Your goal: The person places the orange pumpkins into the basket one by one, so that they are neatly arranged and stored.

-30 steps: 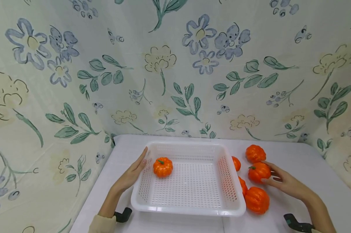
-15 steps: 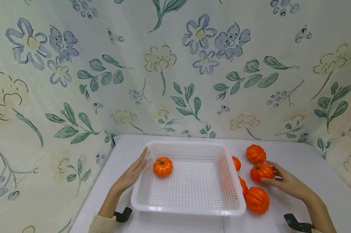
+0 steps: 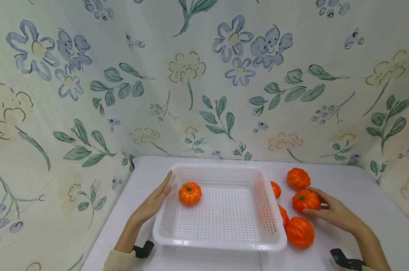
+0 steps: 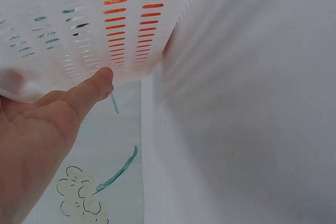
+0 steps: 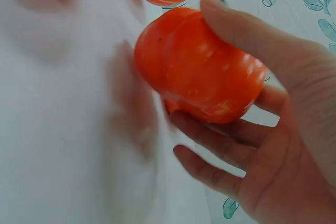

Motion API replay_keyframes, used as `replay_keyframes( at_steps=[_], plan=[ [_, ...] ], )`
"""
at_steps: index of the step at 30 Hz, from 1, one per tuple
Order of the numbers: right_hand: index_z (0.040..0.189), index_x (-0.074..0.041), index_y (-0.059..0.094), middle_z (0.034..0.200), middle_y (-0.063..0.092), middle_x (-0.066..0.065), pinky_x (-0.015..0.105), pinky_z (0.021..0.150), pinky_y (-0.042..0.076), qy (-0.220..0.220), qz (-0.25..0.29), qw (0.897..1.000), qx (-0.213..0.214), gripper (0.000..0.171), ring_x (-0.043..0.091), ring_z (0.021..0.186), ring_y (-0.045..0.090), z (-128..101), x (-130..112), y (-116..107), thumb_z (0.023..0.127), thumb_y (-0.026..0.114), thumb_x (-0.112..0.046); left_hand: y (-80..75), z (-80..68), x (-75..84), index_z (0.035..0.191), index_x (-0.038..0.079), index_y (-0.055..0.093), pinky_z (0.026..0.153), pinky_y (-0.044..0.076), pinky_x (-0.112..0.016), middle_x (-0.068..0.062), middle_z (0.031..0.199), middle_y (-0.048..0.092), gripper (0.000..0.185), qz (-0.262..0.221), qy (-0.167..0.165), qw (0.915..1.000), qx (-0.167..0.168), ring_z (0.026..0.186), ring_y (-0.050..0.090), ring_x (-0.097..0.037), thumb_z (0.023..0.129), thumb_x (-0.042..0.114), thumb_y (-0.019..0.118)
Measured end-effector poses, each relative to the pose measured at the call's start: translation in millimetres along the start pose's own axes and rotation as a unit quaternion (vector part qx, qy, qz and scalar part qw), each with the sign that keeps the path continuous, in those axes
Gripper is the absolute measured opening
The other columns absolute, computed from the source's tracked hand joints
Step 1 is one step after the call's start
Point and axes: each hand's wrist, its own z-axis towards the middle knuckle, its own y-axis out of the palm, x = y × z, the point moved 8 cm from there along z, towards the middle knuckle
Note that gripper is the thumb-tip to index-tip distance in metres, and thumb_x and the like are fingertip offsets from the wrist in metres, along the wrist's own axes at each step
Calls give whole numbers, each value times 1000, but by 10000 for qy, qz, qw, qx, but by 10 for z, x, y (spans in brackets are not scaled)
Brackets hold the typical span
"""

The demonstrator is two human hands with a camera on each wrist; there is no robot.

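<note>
A white slotted basket point(image 3: 221, 244) sits on the white table with one small orange pumpkin point(image 3: 190, 193) inside near its left wall. My left hand point(image 3: 156, 203) rests flat against the basket's left outer wall point(image 4: 79, 35), fingers straight. To the right of the basket lie several more pumpkins. My right hand point(image 3: 330, 212) grips one of them point(image 3: 305, 200), thumb and fingers curled round it point(image 5: 199, 72). Another pumpkin point(image 3: 298, 178) lies behind it and one point(image 3: 299, 232) in front.
Two further pumpkins point(image 3: 275, 189) point(image 3: 283, 215) lie tight against the basket's right wall. A floral cloth backdrop point(image 3: 204, 82) rises behind and at both sides of the table point(image 3: 347, 180). Black wrist mounts point(image 3: 143, 250) show at the near edge.
My right hand has closed further round the pumpkin and shifted it slightly right. The left hand and the basket have stayed put.
</note>
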Motion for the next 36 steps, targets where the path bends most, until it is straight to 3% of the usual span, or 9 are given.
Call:
replay_keyframes(
  at_steps=[5,10,16,20,24,27,36],
  plan=[
    [161,1,24,154,38,37,61,90,60,-288,136,9984,465,95,55,126,50,-60,-187,-140,95,72,-46,-3,-3,15,168,30,6,125,19,-57,-2,176,4,60,-17,-5,10000,15,162,11,-36,114,34,33],
    [164,-8,25,158,39,29,26,86,61,-824,384,9922,857,90,47,128,52,-73,-558,-270,95,74,-41,-22,-21,-4,168,30,6,127,15,-56,-1,176,5,60,-18,-47,10000,40,163,9,-34,114,35,34],
    [164,-12,29,158,44,25,31,91,62,-1363,500,9852,908,85,44,128,56,-6,-1027,-288,96,75,-34,-20,-26,-20,168,30,6,127,14,-58,-1,176,4,61,-19,-27,10000,30,162,8,-35,114,35,33],
    [163,-12,31,160,43,22,16,91,56,-1764,649,9790,789,84,44,131,56,61,-1285,-230,95,76,-29,-7,-11,-5,168,31,6,125,20,-59,-1,176,4,61,-28,4,10000,10,162,11,-36,114,35,33],
    [163,-11,32,159,45,21,41,97,62,-2035,728,9748,558,83,46,133,56,144,-1508,-141,95,77,-28,-3,-6,9,168,30,6,125,22,-58,-1,176,4,61,-66,24,10000,-5,162,11,-35,114,34,34],
    [162,-12,34,157,47,22,61,97,58,-2101,767,9740,359,83,48,131,58,190,-1642,-79,94,77,-29,-1,-5,18,168,30,6,127,17,-57,-1,176,4,60,-77,37,10000,-10,162,9,-34,114,33,34],
    [160,-11,36,155,50,21,65,101,54,-2437,894,9648,-421,77,48,134,56,382,-2037,195,95,75,-29,-6,-10,16,168,29,5,125,23,-57,-1,176,5,61,-48,31,10000,-1,162,12,-35,114,33,34]
  ],
)
